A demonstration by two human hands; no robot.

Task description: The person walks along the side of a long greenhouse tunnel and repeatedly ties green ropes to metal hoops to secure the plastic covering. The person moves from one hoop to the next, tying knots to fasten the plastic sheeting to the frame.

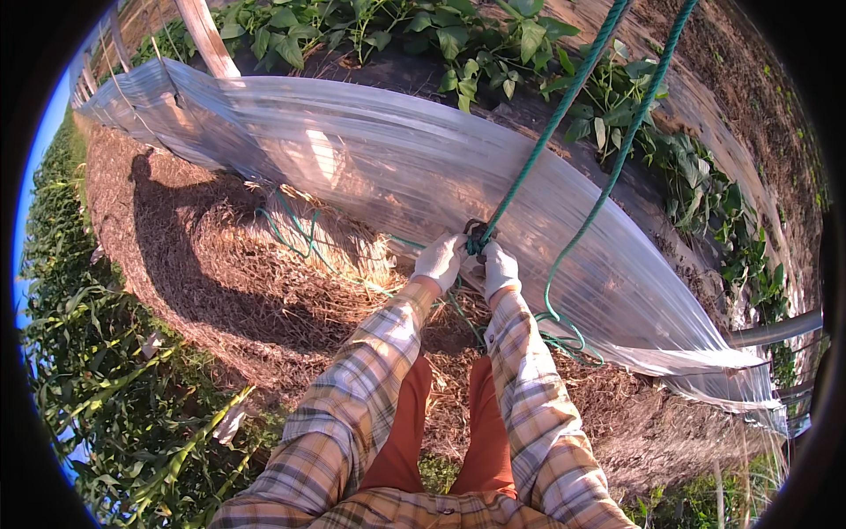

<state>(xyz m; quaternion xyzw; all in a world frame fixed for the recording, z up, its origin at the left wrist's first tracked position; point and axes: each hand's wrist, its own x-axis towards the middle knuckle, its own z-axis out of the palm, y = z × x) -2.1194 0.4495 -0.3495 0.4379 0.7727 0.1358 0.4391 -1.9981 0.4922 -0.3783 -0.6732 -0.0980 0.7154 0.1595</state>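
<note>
In a white work glove, my left hand [439,258] is closed at the left side of a dark, knotted bundle [477,237] on a green rope. My right hand [501,268], gloved alike, grips the lower right side of the same knot. From there one taut green rope [555,125] runs up out of view. A second, slacker green rope [598,205] hangs to the right and ends in loose coils [568,340] near my right forearm. Behind the knot stretches clear plastic film [396,152]. My fingertips are partly hidden, so their exact hold is unclear.
More green rope [307,241] lies loosely over a straw bundle [344,244] on the left. Leafy plants [456,40] grow beyond the film. Dry straw [297,330] covers the ground, with tall green crops [99,370] at left. A wooden post [206,36] and metal pipe [776,329] flank the film.
</note>
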